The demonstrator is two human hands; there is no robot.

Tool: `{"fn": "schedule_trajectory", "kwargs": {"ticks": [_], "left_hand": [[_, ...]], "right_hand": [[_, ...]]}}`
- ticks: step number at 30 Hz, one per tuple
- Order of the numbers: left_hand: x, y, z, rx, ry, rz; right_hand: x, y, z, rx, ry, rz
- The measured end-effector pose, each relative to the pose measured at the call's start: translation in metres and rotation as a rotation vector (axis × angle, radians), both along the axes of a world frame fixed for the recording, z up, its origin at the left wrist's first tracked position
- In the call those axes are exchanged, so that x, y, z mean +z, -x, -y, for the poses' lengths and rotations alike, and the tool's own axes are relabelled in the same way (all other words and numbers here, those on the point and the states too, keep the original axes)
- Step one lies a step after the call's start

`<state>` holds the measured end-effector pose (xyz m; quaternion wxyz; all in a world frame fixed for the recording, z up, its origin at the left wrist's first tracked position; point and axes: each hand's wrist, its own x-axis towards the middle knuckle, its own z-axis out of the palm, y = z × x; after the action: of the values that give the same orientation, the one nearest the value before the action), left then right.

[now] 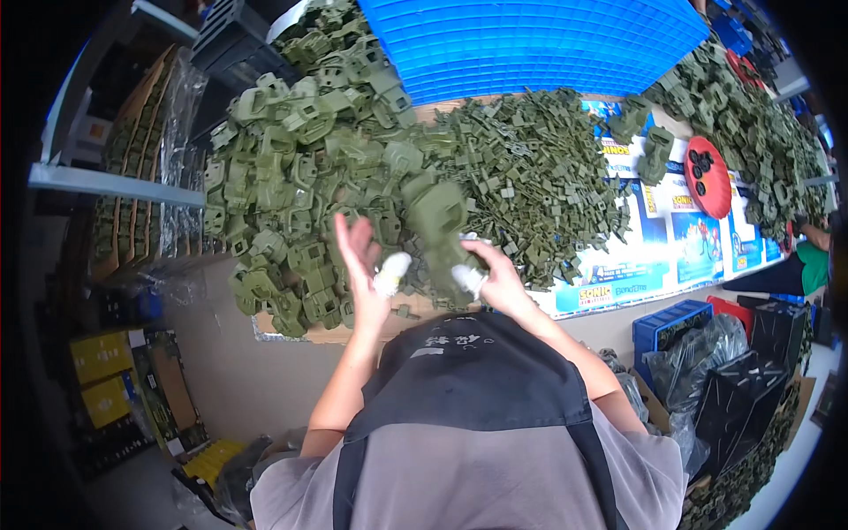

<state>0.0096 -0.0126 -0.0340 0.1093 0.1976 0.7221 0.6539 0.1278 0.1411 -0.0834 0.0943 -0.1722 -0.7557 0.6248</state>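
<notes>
My left hand (358, 258) is raised at the near edge of the table, fingers stretched upward and apart, with white wrapping on the thumb. It holds nothing. Facing it, my right hand (496, 276) has its finger and thumb apart and also wears a white thumb wrap. Between the hands is an olive-green moulded plastic part (437, 216), smeared by motion, close to the right fingertips. Whether it touches them is unclear. Behind the left hand lies a heap of larger green plastic parts (296, 190). Beyond the right hand spreads a pile of small green pieces (530, 168).
A large blue plastic crate (539, 44) stands at the back. Farther right, a red dish (709, 181) holds dark round pieces. Stacked green parts in a carton (132, 168) stand left of a metal bar (115, 183). Bagged goods and a blue bin (662, 331) sit lower right.
</notes>
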Motion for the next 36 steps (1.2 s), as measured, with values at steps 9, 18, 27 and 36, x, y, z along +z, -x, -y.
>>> {"fn": "schedule_trajectory", "kwargs": {"ticks": [9, 18, 27, 36], "left_hand": [[0.029, 0.019, -0.013, -1.203, 0.656, 0.052], [-0.025, -0.036, -0.020, -0.413, 0.283, -0.029], [-0.024, -0.054, -0.021, -0.214, 0.294, -0.092], [-0.037, 0.032, 0.034, -0.048, -0.154, 0.347]], "right_hand": [[0.055, -0.019, -0.036, 0.514, -1.067, -0.338], [0.004, -0.013, 0.010, -0.034, 0.129, -0.148], [0.039, -0.014, 0.007, 0.013, -0.075, -0.037], [-0.054, -0.012, -0.096, 0.072, -0.362, 0.196]]}}
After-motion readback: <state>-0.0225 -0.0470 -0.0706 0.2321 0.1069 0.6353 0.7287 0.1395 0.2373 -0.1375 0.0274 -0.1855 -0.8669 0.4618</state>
